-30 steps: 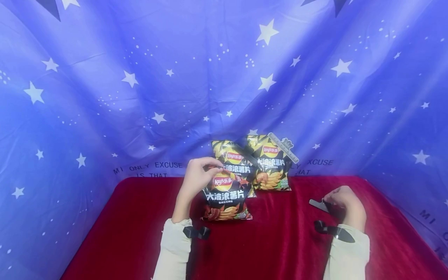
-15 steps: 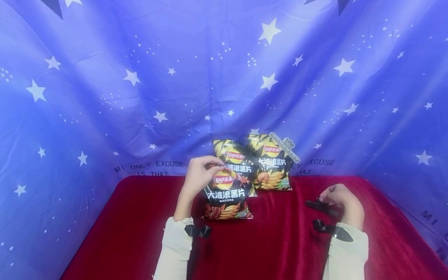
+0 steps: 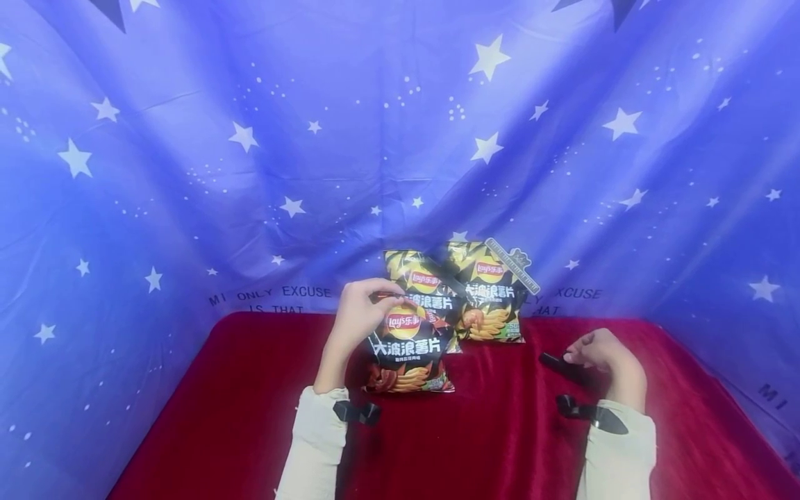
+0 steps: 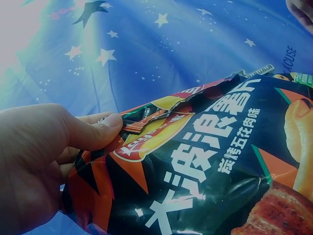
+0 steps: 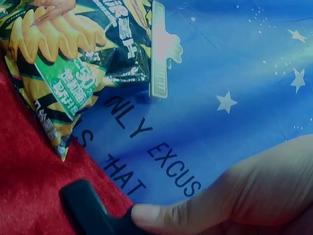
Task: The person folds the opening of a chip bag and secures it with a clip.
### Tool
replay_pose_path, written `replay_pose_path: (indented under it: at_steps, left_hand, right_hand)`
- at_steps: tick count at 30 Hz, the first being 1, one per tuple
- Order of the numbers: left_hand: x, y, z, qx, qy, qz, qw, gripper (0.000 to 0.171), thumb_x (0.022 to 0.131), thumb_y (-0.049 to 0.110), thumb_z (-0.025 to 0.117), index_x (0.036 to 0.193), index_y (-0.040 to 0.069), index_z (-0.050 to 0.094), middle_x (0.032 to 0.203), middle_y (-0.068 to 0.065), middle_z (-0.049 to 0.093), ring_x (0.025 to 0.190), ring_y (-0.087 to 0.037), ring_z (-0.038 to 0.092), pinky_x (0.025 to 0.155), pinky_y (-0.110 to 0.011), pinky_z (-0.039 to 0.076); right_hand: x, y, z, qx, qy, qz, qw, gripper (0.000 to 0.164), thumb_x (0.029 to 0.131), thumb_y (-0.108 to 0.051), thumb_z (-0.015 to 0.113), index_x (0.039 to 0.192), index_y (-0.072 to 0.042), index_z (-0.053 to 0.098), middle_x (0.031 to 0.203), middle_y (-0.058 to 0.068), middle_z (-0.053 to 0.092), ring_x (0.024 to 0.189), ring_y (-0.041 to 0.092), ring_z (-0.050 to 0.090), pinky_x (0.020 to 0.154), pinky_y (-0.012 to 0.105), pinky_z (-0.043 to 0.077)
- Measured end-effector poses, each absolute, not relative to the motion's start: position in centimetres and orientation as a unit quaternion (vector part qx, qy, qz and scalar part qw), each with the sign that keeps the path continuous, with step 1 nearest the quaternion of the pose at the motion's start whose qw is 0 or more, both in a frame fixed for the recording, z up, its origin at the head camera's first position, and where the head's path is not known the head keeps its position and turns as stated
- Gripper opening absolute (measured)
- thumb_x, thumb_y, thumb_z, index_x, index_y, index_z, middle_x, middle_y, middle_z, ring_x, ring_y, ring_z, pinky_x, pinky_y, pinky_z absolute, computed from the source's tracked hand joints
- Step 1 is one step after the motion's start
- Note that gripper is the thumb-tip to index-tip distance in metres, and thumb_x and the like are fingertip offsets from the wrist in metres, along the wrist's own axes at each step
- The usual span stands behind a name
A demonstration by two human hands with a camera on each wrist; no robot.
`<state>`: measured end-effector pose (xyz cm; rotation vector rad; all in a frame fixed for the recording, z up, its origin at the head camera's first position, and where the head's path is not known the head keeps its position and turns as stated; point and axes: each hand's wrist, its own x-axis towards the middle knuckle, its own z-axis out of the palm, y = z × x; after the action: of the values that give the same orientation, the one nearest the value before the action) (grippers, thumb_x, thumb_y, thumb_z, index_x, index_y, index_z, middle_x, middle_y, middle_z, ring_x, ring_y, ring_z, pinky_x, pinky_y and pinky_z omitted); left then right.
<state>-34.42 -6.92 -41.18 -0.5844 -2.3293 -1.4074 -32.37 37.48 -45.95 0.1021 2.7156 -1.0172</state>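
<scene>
In the head view, my left hand pinches the top edge of a black Lay's chip bag, which stands at the front of the group. The left wrist view shows the thumb pressed on the folded top of this bag. Off to the right, my right hand holds a black bag clip above the red cloth. In the right wrist view, the thumb lies against the black clip, whose long bar points away from the hand. Part of the clip is hidden below the frame.
Behind the front bag stand two yellow-and-black chip bags, the left one partly covered and the right one with a grey clip across its top corner. A red velvet cloth covers the table. A blue star-print curtain hangs behind.
In my right hand the clip has turned, from a grey long face showing to its dark, narrow side. That hand has shifted slightly left. My left hand keeps its pinch on the front bag.
</scene>
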Motion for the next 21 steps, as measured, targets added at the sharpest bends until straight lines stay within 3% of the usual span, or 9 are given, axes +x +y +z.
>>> replay_pose_path:
  at_steps: [4,10,15,18,21]
  left_hand:
    - [-34.5,-6.9,-41.3,-0.208,-0.822,-0.499,0.178,0.013,0.086,0.006,0.079,0.1,0.007,0.08,0.101,-0.004,0.08,0.097,-0.02,0.074,0.085,-0.038,0.062]
    - [-34.5,-6.9,-41.3,-0.204,-0.824,-0.499,0.178,0.013,0.087,0.006,0.079,0.1,0.007,0.08,0.101,-0.004,0.079,0.096,-0.02,0.074,0.085,-0.039,0.062]
    - [-34.5,-6.9,-41.3,-0.205,-0.822,-0.499,0.182,0.013,0.086,0.006,0.08,0.099,0.008,0.081,0.1,-0.004,0.08,0.095,-0.02,0.073,0.084,-0.038,0.062]
    - [-34.5,-6.9,-41.3,-0.208,-0.821,-0.5,0.183,0.013,0.086,0.007,0.08,0.099,0.008,0.081,0.1,-0.004,0.08,0.095,-0.019,0.073,0.084,-0.038,0.062]
    - [-34.6,-6.9,-41.3,-0.208,-0.822,-0.498,0.183,0.013,0.086,0.007,0.08,0.099,0.008,0.081,0.099,-0.004,0.08,0.095,-0.019,0.074,0.083,-0.037,0.062]
  right_hand:
    - [-32.3,36.5,-45.2,0.02,0.932,-0.353,0.085,0.034,0.088,-0.01,0.076,0.111,0.014,0.068,0.094,0.014,0.077,0.086,0.02,0.067,0.075,0.035,0.053]
    - [-32.3,34.6,-43.6,0.013,0.932,-0.359,0.05,0.041,0.091,-0.012,0.074,0.121,0.013,0.064,0.114,0.028,0.071,0.11,0.043,0.062,0.095,0.056,0.051]
    - [-32.2,33.3,-42.5,-0.01,0.934,-0.357,0.013,0.042,0.091,-0.015,0.075,0.122,0.011,0.066,0.124,0.033,0.065,0.118,0.048,0.058,0.097,0.061,0.049]
    - [-32.2,32.7,-41.9,-0.014,0.928,-0.372,-0.01,0.044,0.091,-0.019,0.076,0.123,0.009,0.067,0.124,0.03,0.067,0.114,0.039,0.061,0.094,0.054,0.049]
    - [-32.3,32.1,-41.5,-0.005,0.909,-0.416,-0.03,0.048,0.092,-0.024,0.077,0.127,0.007,0.065,0.111,0.011,0.076,0.102,0.016,0.066,0.089,0.038,0.052]
